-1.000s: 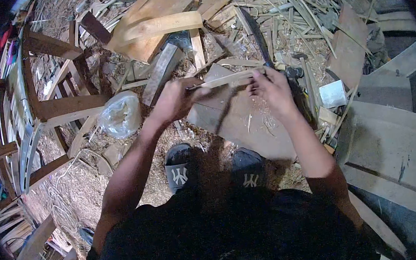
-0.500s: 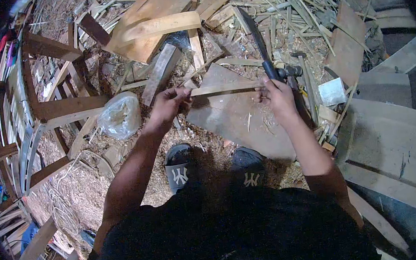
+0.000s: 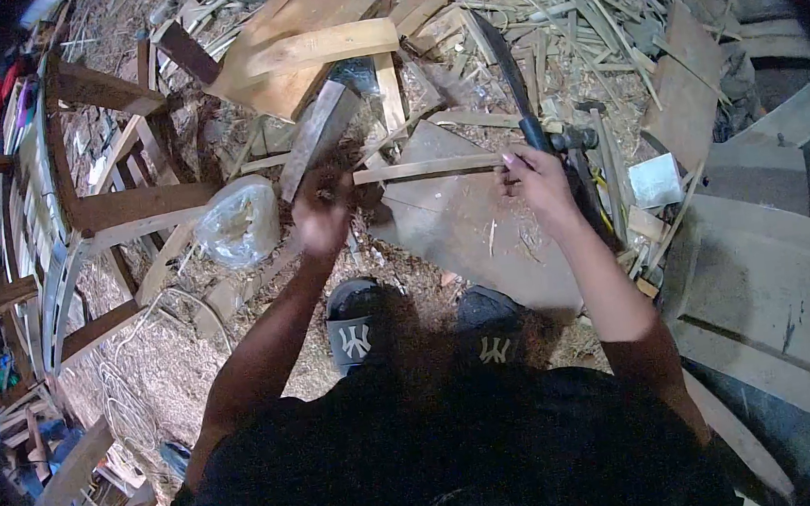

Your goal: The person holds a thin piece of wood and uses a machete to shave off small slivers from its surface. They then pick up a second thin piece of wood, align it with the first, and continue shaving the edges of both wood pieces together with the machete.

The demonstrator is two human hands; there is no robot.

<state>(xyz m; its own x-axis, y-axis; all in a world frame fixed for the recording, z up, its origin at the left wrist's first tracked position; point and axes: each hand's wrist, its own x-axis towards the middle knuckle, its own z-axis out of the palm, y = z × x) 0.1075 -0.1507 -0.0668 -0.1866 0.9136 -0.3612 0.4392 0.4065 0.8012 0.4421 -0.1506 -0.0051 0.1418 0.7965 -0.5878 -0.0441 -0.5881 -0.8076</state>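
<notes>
A thin wooden strip (image 3: 428,168) runs level between my hands, above a flat board (image 3: 470,222) on the floor. My left hand (image 3: 325,207) is closed at the strip's left end, beside a wooden block (image 3: 320,136). The fingers of my right hand (image 3: 537,182) pinch its right end. Just beyond my right hand lie a long dark blade with a black handle (image 3: 508,77) and a hammer (image 3: 574,139). A clear plastic bag (image 3: 238,222) rests left of my left hand.
Wooden frames (image 3: 137,206) stand at the left. Thin offcuts (image 3: 589,35) are heaped at the top right. A large panel (image 3: 768,276) lies at the right. Sawdust and a coiled cord (image 3: 127,407) cover the lower left floor, near my sandals (image 3: 357,326).
The view has shifted slightly, so the surroundings appear a little farther right. My left hand has turned and moved slightly left and down at the strip's end. The strip remains between both hands.
</notes>
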